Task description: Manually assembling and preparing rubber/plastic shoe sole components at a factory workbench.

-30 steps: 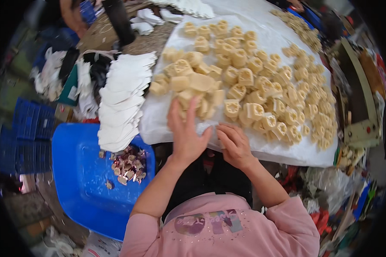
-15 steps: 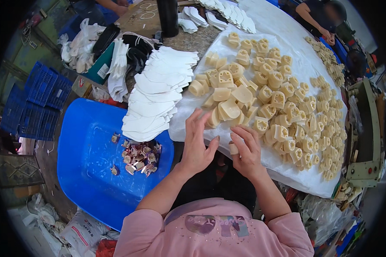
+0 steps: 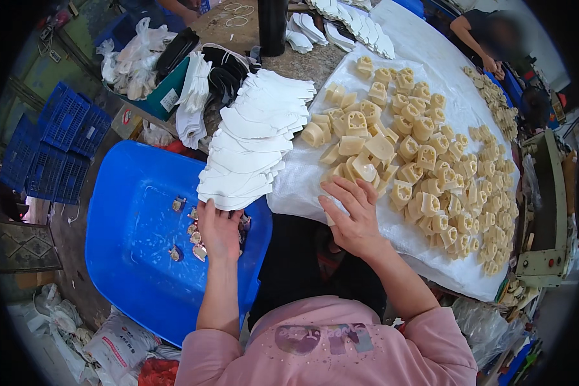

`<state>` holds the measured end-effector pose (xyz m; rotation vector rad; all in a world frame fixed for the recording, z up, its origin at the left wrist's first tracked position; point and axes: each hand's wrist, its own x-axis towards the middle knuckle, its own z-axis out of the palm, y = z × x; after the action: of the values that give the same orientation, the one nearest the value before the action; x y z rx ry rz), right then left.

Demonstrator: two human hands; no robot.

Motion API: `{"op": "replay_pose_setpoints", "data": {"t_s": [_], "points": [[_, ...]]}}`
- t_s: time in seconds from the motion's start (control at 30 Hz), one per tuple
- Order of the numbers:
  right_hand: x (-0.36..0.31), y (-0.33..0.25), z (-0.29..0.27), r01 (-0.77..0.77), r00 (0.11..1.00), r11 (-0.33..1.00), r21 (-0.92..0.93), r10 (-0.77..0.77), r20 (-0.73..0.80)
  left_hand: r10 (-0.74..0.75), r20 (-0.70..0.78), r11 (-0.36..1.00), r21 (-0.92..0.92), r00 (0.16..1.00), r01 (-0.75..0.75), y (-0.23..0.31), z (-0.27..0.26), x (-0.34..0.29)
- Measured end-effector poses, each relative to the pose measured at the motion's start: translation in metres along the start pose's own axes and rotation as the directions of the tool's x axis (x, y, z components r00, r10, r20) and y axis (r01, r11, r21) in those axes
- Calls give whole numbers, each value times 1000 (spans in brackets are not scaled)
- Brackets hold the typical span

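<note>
Blocks, cream, hollow, plastic-looking (image 3: 379,148): on the bench (image 3: 235,38), right hand (image 3: 357,219) curled beside them, pinch untellable. Sheets, white, curved, stacked (image 3: 248,151): I log left hand (image 3: 220,230), fingers loosely spread, newly at their near edge; attention apparently divided.

Lettering (image 3: 325,339) marks the pink shirt (image 3: 328,370) and white sack (image 3: 119,341).

A: What's standing on the left?
B: Blue crates (image 3: 64,125) are sitting in stacks on the grey-brown floor (image 3: 74,248), with a green wall (image 3: 20,93) rising behind them. A white sack (image 3: 119,341) is lying lower down.
A: And on the right?
B: A pale green metal frame (image 3: 542,265) is standing beside the surface (image 3: 318,63), and clear plastic (image 3: 486,325) is lying in a heap below it. Soft light is falling throughout.
</note>
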<state>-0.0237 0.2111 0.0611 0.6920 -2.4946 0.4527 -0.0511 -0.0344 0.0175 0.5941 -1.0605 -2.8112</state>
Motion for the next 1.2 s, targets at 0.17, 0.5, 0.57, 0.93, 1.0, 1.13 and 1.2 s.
{"op": "replay_pose_setpoints", "data": {"t_s": [0.17, 0.5, 0.57, 0.93, 1.0, 1.13, 1.2], "points": [[-1, 3, 2, -74, 995, 991, -116, 81, 58, 101, 41, 991, 89, 994, -104, -6, 11, 6], [-9, 7, -1, -70, 997, 984, -166, 72, 6, -1, 74, 998, 62, 997, -3, -31, 12, -28], [-7, 8, -3, -74, 997, 986, -150, 74, -2, -28, 88, 997, 69, 996, 22, -30, 10, -28], [24, 2, -8, -92, 996, 996, 21, 92, -17, 191, -11, 930, 321, 982, -177, -10, -20, -18], [44, -3, -10, -79, 997, 995, 66, 80, -13, 339, 30, 824, 473, 940, -312, 1, -28, -11], [87, 3, -5, -64, 998, 995, 74, 62, 28, 466, 323, 425, 734, 823, -529, 34, 13, -4], [106, 12, 8, -64, 989, 997, -50, 70, 132, 273, 644, 204, 687, 715, -697, 37, 32, 1]]}}
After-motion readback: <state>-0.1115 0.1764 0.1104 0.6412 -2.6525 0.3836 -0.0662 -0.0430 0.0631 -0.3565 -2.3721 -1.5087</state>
